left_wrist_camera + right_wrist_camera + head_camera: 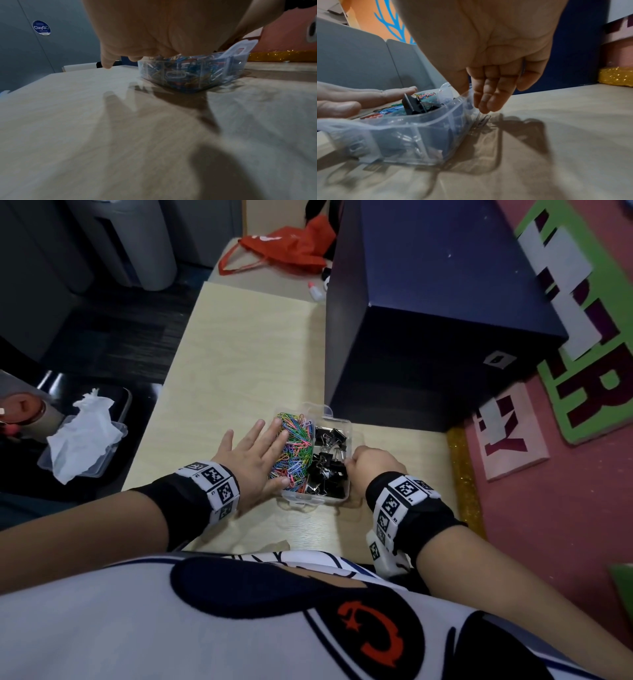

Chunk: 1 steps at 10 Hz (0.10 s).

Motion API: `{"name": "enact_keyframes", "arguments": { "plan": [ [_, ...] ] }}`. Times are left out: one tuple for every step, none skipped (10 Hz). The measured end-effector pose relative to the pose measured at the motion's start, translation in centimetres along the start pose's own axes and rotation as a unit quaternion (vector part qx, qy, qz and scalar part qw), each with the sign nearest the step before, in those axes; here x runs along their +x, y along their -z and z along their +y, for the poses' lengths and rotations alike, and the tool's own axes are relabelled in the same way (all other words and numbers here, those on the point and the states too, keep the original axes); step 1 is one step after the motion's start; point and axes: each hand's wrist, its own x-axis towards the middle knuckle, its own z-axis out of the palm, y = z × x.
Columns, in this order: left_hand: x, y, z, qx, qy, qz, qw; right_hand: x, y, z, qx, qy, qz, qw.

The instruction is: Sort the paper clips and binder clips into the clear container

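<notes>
The clear container (318,497) (188,75) (419,129) stands on the pale wooden table (246,344). Its left compartment holds coloured paper clips (298,440), its right one black binder clips (330,470) (412,105). My left hand (253,453) (154,27) lies flat over the paper clips with straight, spread fingers (368,96). My right hand (371,463) (488,54) is at the container's right wall, thumb at the rim, its fingers (488,101) pointing down outside the wall. A wire clip (483,120) lies on the table just under those fingertips.
A big dark blue box (428,320) stands just behind and to the right of the container. A gold glitter strip (462,474) runs along the table's right edge. Off the left edge sits a clear tray with tissue (82,440). A red bag (284,248) and a small bottle (317,289) lie far back.
</notes>
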Motion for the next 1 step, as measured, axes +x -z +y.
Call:
{"name": "enact_keyframes", "arguments": {
  "plan": [
    [-0.14, 0.91, -0.54, -0.047, 0.005, 0.007, 0.999, 0.50, -0.24, 0.64, 0.035, -0.009, -0.003, 0.999]
  ]
}}
